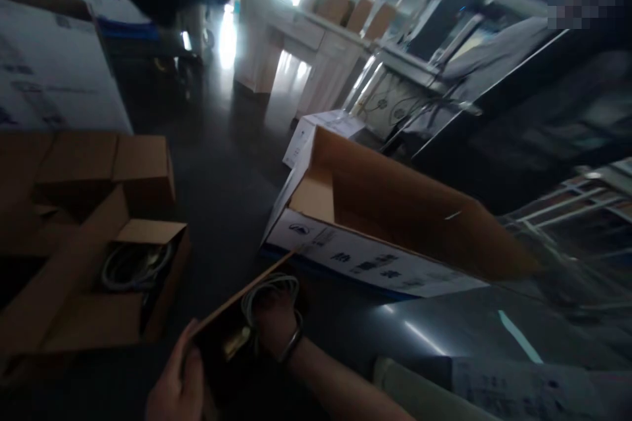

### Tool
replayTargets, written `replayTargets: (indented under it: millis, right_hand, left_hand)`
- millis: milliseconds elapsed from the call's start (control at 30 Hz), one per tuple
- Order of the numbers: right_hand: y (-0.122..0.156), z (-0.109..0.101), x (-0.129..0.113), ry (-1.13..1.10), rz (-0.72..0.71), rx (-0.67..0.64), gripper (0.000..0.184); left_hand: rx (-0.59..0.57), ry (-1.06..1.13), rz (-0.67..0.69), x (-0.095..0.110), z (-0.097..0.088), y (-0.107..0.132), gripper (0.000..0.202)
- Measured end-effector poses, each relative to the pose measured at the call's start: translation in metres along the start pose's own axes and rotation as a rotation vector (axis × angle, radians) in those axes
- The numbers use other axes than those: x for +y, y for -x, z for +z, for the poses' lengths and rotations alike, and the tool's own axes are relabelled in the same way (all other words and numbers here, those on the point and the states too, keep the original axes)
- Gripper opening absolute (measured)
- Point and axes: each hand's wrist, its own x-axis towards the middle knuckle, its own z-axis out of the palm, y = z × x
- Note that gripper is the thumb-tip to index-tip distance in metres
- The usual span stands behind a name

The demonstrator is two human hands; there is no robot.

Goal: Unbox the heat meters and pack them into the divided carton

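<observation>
My left hand (pixel 175 378) grips the edge of a small brown cardboard box (pixel 241 293) at the bottom middle, thumb on the near side. Inside the dark box, my right hand (pixel 275 319) is closed at a coil of pale cable (pixel 249 299), with loops around the fingers. Shadow hides the fingertips. A brass-coloured metal piece (pixel 237 342) lies beside the coil, left of my right hand. On the left, another open cardboard box (pixel 162 309) holds a similar coiled cable (pixel 131 270).
A large open white carton (pixel 365 256) with a brown inside stands on the floor ahead to the right. More brown boxes (pixel 83 158) and a white carton (pixel 54 72) are at left. Behind are a pale desk (pixel 330 59), metal racks and a smaller white box (pixel 299 141).
</observation>
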Motion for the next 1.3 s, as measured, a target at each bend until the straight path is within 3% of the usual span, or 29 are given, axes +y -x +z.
replayTargets:
  millis: [133,233,300,333,367,433,500,600,633,700,767,833,867,967,1067,1100,1200,1233,1300]
  right_hand:
    - [-0.004,0.017,-0.007,0.038,-0.094,-0.223,0.036]
    - [0.014,0.008,-0.001,-0.117,-0.191,-0.248,0.047]
    - [0.036,-0.014,0.015,-0.361,-0.17,-0.105,0.044]
    - [0.047,-0.027,0.028,-0.496,-0.103,0.024,0.032]
    - [0.056,-0.038,0.043,-0.589,0.009,0.19,0.021]
    - [0.062,-0.052,0.076,-0.665,0.268,0.458,0.021]
    - [0.05,-0.048,0.105,-0.839,0.334,0.366,0.036]
    - [0.016,-0.02,0.122,-1.062,0.148,-0.053,0.092]
    - [0.006,-0.008,0.121,-1.067,0.09,-0.118,0.105]
    - [-0.008,0.01,0.115,-1.028,0.028,-0.081,0.111]
    - [-0.011,0.019,0.112,-1.029,-0.001,0.04,0.088]
    - [-0.006,0.019,0.117,-1.033,-0.042,0.099,0.059]
    - [-0.002,0.016,0.121,-1.02,-0.059,0.103,0.049]
    - [0.013,-0.002,0.132,-0.862,-0.09,0.031,0.037]
    - [0.027,-0.027,0.125,-0.469,-0.169,-0.092,0.034]
    - [0.03,-0.034,0.117,-0.321,-0.225,-0.137,0.04]
    - [0.031,-0.043,0.088,0.01,-0.392,-0.303,0.107]
    - [0.029,-0.043,0.079,0.075,-0.434,-0.352,0.122]
    - [0.023,-0.04,0.065,0.161,-0.487,-0.396,0.13]
  left_hand:
    - [-0.02,0.09,-0.081,0.023,-0.01,0.027,0.05]
    - [0.028,0.17,-0.069,0.025,-0.01,0.025,0.048]
    - [0.028,0.215,-0.056,0.021,-0.012,0.024,0.048]
    - [0.016,0.23,-0.046,0.018,-0.013,0.024,0.047]
    - [0.006,0.24,-0.034,0.016,-0.012,0.023,0.047]
    - [0.012,0.248,-0.004,0.013,-0.004,0.02,0.047]
    - [0.074,0.253,0.013,0.011,0.013,0.015,0.057]
    - [0.195,0.224,-0.047,0.008,0.041,0.01,0.078]
    - [0.232,0.208,-0.056,0.006,0.047,0.011,0.082]
    - [0.319,0.171,0.004,0.0,0.052,0.017,0.079]
    - [0.359,0.142,0.159,-0.008,0.049,0.026,0.058]
    - [0.305,0.129,0.291,-0.017,0.04,0.036,0.025]
    - [0.245,0.118,0.332,-0.02,0.034,0.041,0.018]
    - [0.146,-0.007,0.353,-0.024,0.013,0.05,0.028]
    - [0.048,-0.209,0.347,-0.018,-0.003,0.06,0.024]
    - [-0.034,-0.247,0.351,-0.016,-0.006,0.065,0.026]
    - [-0.219,-0.298,0.367,-0.01,-0.008,0.078,0.041]
    - [-0.213,-0.317,0.37,-0.01,-0.007,0.082,0.04]
    - [-0.153,-0.343,0.4,-0.009,-0.005,0.086,0.035]
